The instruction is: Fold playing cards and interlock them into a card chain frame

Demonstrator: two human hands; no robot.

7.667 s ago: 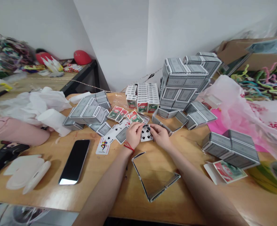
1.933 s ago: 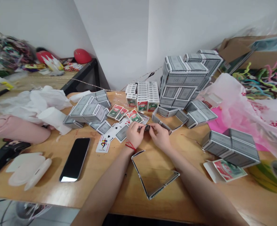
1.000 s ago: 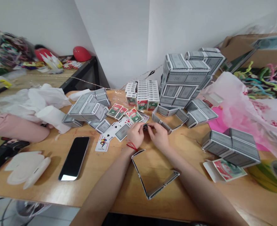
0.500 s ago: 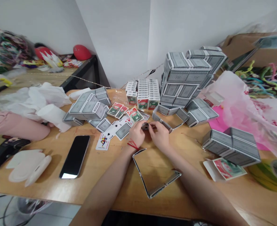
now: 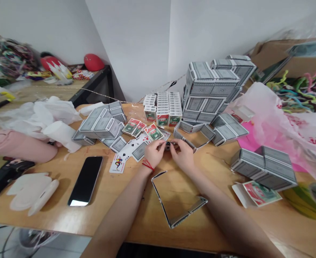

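Playing card [image 5: 168, 146] held between left hand [image 5: 154, 152] and right hand [image 5: 183, 154] over a wooden surface [image 5: 115, 195].
Each hand's fingertip grip pinches the card, itself largely hidden. Nearer the viewer, an angled frame of cards [image 5: 188, 214] lies on the surface; a joker [image 5: 118, 163] lies left of the left hand, and rows of boxed decks [image 5: 162, 109] stand beyond both hands.

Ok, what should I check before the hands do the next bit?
1. Left hand holding the small card: ok, fingertips pinch it.
2. Right hand on it too: ok.
3. Card folded neatly: cannot tell, fingers hide too much.
4. Card frame between the forearms joined all round: not ok, there's a gap.
5. Phone clear of the hands: ok, it's off to the left.
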